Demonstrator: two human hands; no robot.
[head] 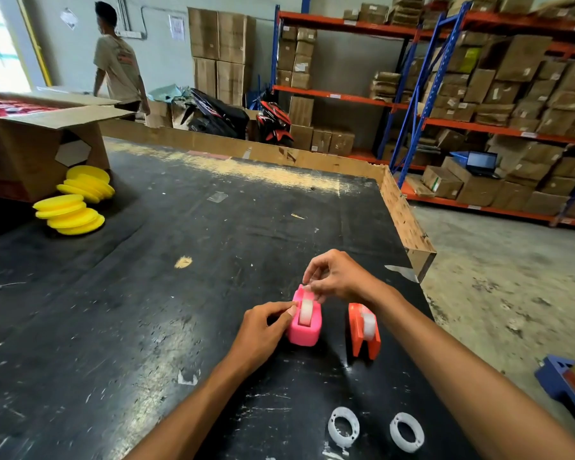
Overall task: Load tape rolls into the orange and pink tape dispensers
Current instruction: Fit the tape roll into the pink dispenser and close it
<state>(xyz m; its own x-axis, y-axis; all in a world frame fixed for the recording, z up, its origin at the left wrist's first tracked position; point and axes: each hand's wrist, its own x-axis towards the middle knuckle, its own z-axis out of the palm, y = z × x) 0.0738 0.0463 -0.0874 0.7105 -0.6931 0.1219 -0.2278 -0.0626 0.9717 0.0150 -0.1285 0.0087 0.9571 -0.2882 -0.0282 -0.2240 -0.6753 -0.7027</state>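
The pink tape dispenser (304, 330) stands on the black table (146, 293) with a clear tape roll (306, 310) seated in its slot. My left hand (263, 330) grips the dispenser's left side, thumb near the roll. My right hand (336, 277) is above its far end, fingertips pinched at the tape by the dispenser's front tip. To the right stands the orange tape dispenser (362, 333) with a clear roll (369, 325) in it. Two white empty tape cores (343, 430) (406, 432) lie flat near the table's front edge.
Yellow round sponges (73, 204) are stacked at the left by an open cardboard box (37, 141). A cardboard strip (405, 220) lines the table's far and right edges. A person (120, 61) stands beyond the table. Shelves of boxes (495, 111) fill the right background.
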